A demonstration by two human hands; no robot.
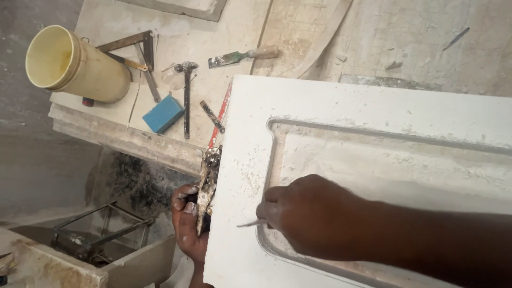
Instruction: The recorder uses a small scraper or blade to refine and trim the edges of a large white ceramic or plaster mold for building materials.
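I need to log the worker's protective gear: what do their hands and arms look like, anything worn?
Both are bare. The right hand and its forearm show no glove, sleeve, watch or ring. The left hand has no glove either, and pale dust or filler is smeared over its fingers. Only its wrist shows, so I cannot tell about a sleeve higher up.

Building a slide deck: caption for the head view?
Right hand scrapes white panel's groove with thin tool; left hand grips edge.

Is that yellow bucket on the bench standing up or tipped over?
Tipped over. The bucket lies on its side on the bench, its open mouth facing left; the inside looks empty.
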